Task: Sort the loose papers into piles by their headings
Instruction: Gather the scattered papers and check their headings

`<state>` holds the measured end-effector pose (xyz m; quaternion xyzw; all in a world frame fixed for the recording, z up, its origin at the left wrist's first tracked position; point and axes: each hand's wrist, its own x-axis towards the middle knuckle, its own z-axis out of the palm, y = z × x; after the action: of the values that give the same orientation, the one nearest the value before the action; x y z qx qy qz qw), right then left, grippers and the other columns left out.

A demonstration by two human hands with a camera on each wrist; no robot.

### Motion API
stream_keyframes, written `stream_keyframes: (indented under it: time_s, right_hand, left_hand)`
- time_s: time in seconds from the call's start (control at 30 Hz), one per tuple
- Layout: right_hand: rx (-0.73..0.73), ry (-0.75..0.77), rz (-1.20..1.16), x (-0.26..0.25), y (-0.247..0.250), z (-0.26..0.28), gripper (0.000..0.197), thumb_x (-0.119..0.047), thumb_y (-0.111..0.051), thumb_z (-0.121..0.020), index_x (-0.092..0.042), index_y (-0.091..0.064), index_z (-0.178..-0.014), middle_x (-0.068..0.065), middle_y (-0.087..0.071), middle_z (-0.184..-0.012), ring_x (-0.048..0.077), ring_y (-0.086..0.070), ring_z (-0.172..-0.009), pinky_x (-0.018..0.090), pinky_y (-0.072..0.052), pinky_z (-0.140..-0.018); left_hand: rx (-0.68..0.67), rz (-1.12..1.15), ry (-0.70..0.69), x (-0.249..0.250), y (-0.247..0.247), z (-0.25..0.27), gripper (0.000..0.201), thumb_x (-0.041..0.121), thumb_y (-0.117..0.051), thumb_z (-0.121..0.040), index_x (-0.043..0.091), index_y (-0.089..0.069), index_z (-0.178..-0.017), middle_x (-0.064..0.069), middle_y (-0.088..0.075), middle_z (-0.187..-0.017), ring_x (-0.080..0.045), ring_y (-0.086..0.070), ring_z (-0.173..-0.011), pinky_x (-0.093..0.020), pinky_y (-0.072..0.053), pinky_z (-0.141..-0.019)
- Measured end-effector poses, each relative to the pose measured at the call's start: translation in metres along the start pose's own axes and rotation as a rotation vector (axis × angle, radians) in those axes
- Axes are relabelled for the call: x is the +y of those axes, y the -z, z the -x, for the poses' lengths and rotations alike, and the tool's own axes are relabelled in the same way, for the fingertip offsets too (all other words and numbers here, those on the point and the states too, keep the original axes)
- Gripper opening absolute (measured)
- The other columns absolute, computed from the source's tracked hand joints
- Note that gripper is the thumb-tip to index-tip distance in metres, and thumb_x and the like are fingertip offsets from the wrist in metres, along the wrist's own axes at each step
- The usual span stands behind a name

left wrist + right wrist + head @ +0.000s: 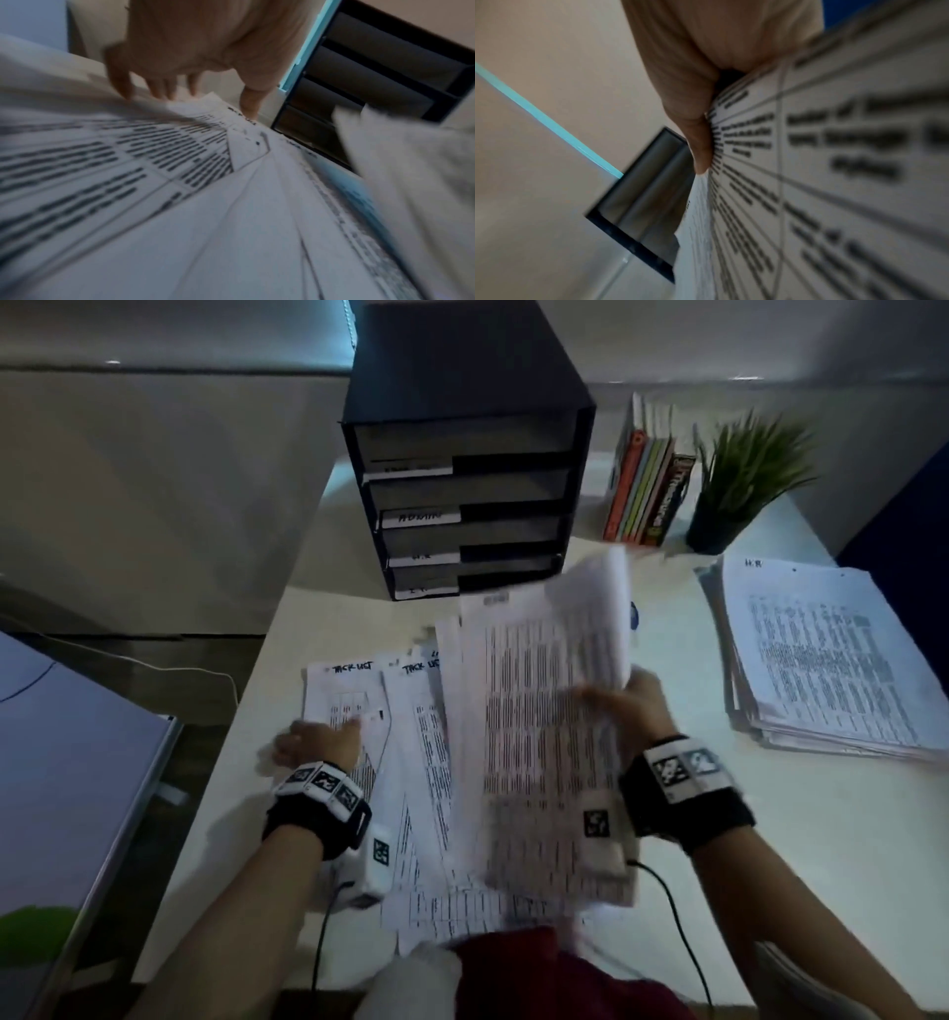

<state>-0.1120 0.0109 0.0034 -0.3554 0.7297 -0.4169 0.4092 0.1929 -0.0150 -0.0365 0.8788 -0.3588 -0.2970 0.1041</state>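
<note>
Right hand (634, 706) pinching a lifted sheaf of printed sheets (554, 711) by its right edge, thumb (700, 142) pressed along the paper margin in the right wrist view, sheaf tilted up off the white desk (770, 839) just in front of the black tray unit (467, 454). Left hand (318, 742) lying flat with fingers (159, 89) straight and slightly spread, tips touching the far edge of the loose papers (369, 711) fanned out on the desk – in front of the tray unit and a little to its left, partly under the raised sheaf. Handwritten heading "TASK LIST" legible on two of those fanned sheets; other headings too blurred to read. Separate sorted pile (827, 660) resting on the desk well to the right of the tray unit, a short handwritten heading at its top edge, not clearly legible. Four stacked slots in the tray unit, each fronted by a white label strip with illegible writing – slot contents hard to make out, interiors grey and dim. Row of upright books (647, 490) just right of the tray unit, a potted green plant (739, 485) beside them. Marker-tagged bands with cables on both wrists.
</note>
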Motion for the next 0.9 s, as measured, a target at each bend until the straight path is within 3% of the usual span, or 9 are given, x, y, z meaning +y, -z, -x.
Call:
stream_keyframes:
  time_s: [0.13, 0.27, 0.33, 0.43, 0.5, 0.63, 0.73, 0.8, 0.9]
  right_hand:
    - [-0.039, -0.188, 0.329, 0.044, -0.011, 0.006, 0.044, -0.018, -0.082, -0.065, 0.003, -0.061, -0.097, 0.016, -0.063, -0.087, 0.027, -0.062, -0.078, 0.028, -0.045, -0.06]
    - [-0.047, -0.263, 0.398, 0.054, -0.02, 0.012, 0.041, -0.027, -0.085, -0.061, -0.004, -0.054, -0.075, 0.008, -0.053, -0.067, 0.021, -0.053, -0.063, 0.024, -0.037, -0.05]
    - [-0.042, -0.3, 0.415, 0.056, -0.03, 0.013, 0.044, -0.036, -0.085, -0.057, -0.009, -0.052, -0.068, 0.008, -0.053, -0.064, 0.022, -0.055, -0.065, 0.028, -0.045, -0.059]
    - [-0.034, -0.337, 0.527, 0.058, -0.034, 0.016, 0.056, -0.046, -0.079, -0.058, -0.007, -0.058, -0.092, 0.015, -0.063, -0.096, 0.03, -0.058, -0.097, 0.039, -0.044, -0.086]
    - [-0.011, -0.338, 0.544, 0.058, -0.03, 0.022, 0.065, -0.04, -0.076, -0.069, -0.002, -0.048, -0.114, 0.017, -0.052, -0.117, 0.033, -0.047, -0.114, 0.04, -0.037, -0.095]
    - [0.028, -0.244, 0.461, 0.065, -0.017, 0.03, 0.067, -0.025, -0.07, -0.08, 0.005, -0.034, -0.128, 0.023, -0.035, -0.131, 0.036, -0.036, -0.122, 0.039, -0.033, -0.098]
    - [0.099, -0.222, 0.305, 0.064, -0.007, 0.019, 0.076, -0.03, -0.074, -0.075, 0.002, -0.034, -0.132, 0.019, -0.039, -0.133, 0.038, -0.037, -0.123, 0.041, -0.033, -0.099]
    - [0.104, -0.179, 0.174, 0.054, 0.005, 0.009, 0.078, -0.038, -0.077, -0.068, 0.001, -0.044, -0.126, 0.019, -0.052, -0.124, 0.036, -0.046, -0.117, 0.04, -0.037, -0.092]
    - [0.107, 0.053, -0.166, 0.014, 0.024, 0.007, 0.041, -0.013, -0.072, -0.067, 0.008, -0.058, -0.099, 0.015, -0.07, -0.092, 0.019, -0.057, -0.079, 0.032, -0.043, -0.071]
  left_hand:
    - [0.012, 0.043, 0.128, -0.004, -0.005, 0.012, 0.097, 0.058, -0.055, -0.082, -0.005, -0.013, -0.142, -0.02, -0.005, -0.152, -0.034, -0.002, -0.141, -0.049, -0.008, -0.113]
    - [-0.146, -0.065, 0.012, 0.017, -0.019, 0.029, 0.092, 0.062, -0.05, -0.082, -0.005, -0.023, -0.139, -0.02, -0.017, -0.143, -0.037, -0.017, -0.135, -0.048, -0.02, -0.109]
    - [-0.265, -0.044, -0.072, 0.028, -0.029, 0.038, 0.09, 0.06, -0.051, -0.083, -0.004, -0.023, -0.14, -0.022, -0.023, -0.142, -0.039, -0.029, -0.131, -0.045, -0.03, -0.106]
    - [-0.357, 0.146, -0.148, 0.037, -0.039, 0.045, 0.081, 0.045, -0.062, -0.084, -0.001, -0.025, -0.139, -0.019, -0.037, -0.143, -0.034, -0.042, -0.127, -0.038, -0.038, -0.103]
    - [-0.439, 0.25, -0.182, 0.036, -0.038, 0.049, 0.065, 0.029, -0.064, -0.085, 0.001, -0.034, -0.136, -0.011, -0.045, -0.139, -0.03, -0.046, -0.126, -0.032, -0.038, -0.1]
    - [-0.53, 0.374, -0.282, 0.026, -0.035, 0.061, 0.04, 0.008, -0.062, -0.086, -0.002, -0.051, -0.123, -0.014, -0.057, -0.126, -0.026, -0.056, -0.111, -0.027, -0.041, -0.088]
    - [-0.528, 0.481, -0.493, 0.045, -0.019, 0.08, 0.032, 0.005, -0.063, -0.084, 0.003, -0.057, -0.115, -0.011, -0.061, -0.115, -0.016, -0.056, -0.1, -0.028, -0.043, -0.09]
    - [-0.542, 0.551, -0.639, 0.067, 0.0, 0.089, 0.024, 0.004, -0.065, -0.082, 0.007, -0.06, -0.105, -0.016, -0.064, -0.11, -0.014, -0.061, -0.092, -0.031, -0.049, -0.089]
    - [-0.443, 0.727, -0.768, 0.101, 0.038, 0.098, 0.019, 0.007, -0.068, -0.079, 0.008, -0.064, -0.098, -0.007, -0.066, -0.099, -0.004, -0.064, -0.079, -0.025, -0.051, -0.08]
